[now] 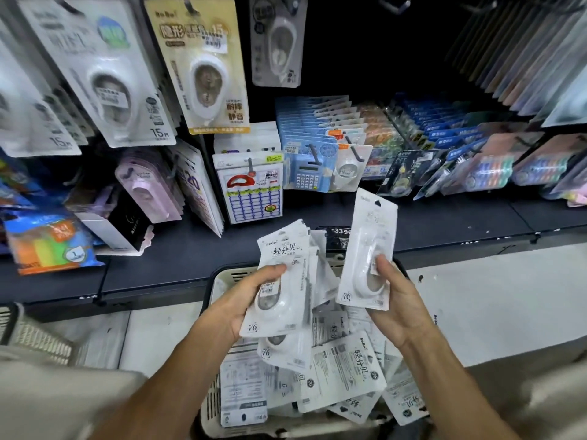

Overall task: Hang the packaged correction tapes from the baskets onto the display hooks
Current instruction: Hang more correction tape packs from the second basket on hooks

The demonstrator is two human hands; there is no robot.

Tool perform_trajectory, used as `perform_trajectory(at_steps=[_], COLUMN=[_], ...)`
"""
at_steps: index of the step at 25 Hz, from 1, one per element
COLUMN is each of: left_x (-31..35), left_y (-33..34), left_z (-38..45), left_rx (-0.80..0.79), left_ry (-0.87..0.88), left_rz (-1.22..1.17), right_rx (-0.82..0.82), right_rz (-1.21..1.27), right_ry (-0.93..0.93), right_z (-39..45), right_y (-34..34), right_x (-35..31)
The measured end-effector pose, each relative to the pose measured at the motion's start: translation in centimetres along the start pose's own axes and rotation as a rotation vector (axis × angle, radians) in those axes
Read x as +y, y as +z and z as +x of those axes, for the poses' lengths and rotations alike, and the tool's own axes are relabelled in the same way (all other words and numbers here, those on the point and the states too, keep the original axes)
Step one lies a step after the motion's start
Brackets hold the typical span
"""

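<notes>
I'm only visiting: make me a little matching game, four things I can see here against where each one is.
Things:
1. single white pack
2. stack of packs
3. beige pack
4. basket

Places:
A. hanging on a hook, upper left
B. in the right hand
C. below both hands, full of packs
D. in the left hand

Pairs: 1-B, 2-D, 3-A, 4-C

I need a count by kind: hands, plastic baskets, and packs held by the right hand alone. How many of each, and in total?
Hands: 2 (left hand holding a stack of white packs, right hand)
Cream slatted plastic baskets: 2 (central basket, left-edge basket)
White carded correction tape pack in right hand: 1
Total: 5
</notes>
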State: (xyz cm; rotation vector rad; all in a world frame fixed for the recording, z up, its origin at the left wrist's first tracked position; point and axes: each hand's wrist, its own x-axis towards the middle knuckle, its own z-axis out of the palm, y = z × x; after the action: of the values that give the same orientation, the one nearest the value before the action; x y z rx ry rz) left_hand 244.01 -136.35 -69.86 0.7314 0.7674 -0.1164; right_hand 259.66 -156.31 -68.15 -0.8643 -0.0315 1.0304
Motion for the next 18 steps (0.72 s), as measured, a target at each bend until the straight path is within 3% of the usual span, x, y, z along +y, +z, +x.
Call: perform_trajectory(at_steps=[7, 10, 12, 16, 18], left_x=[1.0, 2.1, 3.2, 4.2, 3.7], left_y=[2.5, 2.8, 3.1, 3.4, 4.1], left_z=[-1.5, -2.0, -2.5, -2.7, -2.4], left_rx=[0.012, 0.032, 0.025, 0.128, 0.153], left_ry=[0.237, 0.313, 0.347, 0.552, 0.647], left_rz=[-0.083, -0.104, -0.160, -0.195, -0.123], right_rx=[0.040, 0.072, 0.192, 0.639, 0.583], right_rz=[-0.247, -0.081, 0.068, -0.187, -0.075], right_ry=[-0.025, -0.041, -0.079, 0.143, 0.237], right_z=[0.1, -0.2, -0.8, -3.1, -3.7], right_y=[5.7, 6.0, 5.3, 4.4, 6.4], right_x=[0.7, -0.3, -0.4, 1.9, 3.7])
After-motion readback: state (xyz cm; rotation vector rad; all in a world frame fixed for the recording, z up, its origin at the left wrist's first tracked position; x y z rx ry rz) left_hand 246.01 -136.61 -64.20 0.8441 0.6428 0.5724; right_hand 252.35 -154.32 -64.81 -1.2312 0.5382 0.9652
